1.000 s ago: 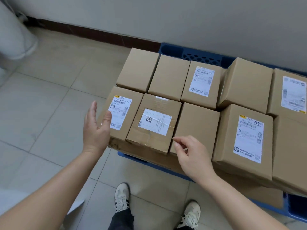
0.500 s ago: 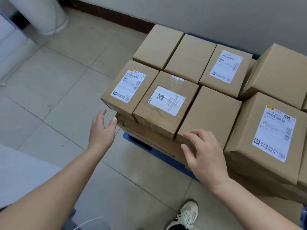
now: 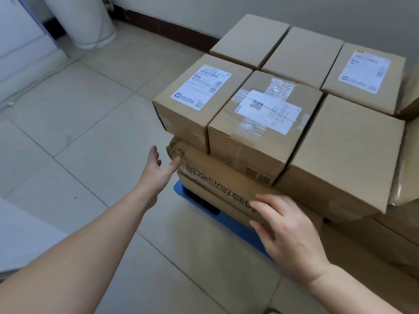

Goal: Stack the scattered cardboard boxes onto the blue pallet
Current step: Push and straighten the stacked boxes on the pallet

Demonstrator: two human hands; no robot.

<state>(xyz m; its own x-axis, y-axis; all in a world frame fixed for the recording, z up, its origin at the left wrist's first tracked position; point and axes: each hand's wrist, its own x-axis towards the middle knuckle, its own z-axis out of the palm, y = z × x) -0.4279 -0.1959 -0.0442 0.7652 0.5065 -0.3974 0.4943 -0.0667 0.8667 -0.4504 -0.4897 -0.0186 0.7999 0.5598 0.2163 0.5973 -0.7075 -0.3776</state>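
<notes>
Several brown cardboard boxes are stacked on the blue pallet [image 3: 229, 219], of which only a corner shows under them. A wide printed box [image 3: 217, 184] forms the lower layer at the front. On it sit a labelled box [image 3: 199, 100], a taped box with a QR label [image 3: 260, 130] and a plain box [image 3: 344, 155]. My left hand [image 3: 156, 171] is open, its thumb touching the wide box's dented left corner. My right hand [image 3: 288, 232] lies flat with spread fingers on that box's front face.
Pale floor tiles [image 3: 79, 132] spread to the left and front. A white round column base [image 3: 86, 23] with a cable stands at the back left beside a white cabinet [image 3: 20, 41]. The wall with its dark skirting [image 3: 172, 28] runs behind the stack.
The view has dropped and moved closer to the stack. Both hands have come down from the upper boxes to the wide lower box, left at its corner, right on its front.
</notes>
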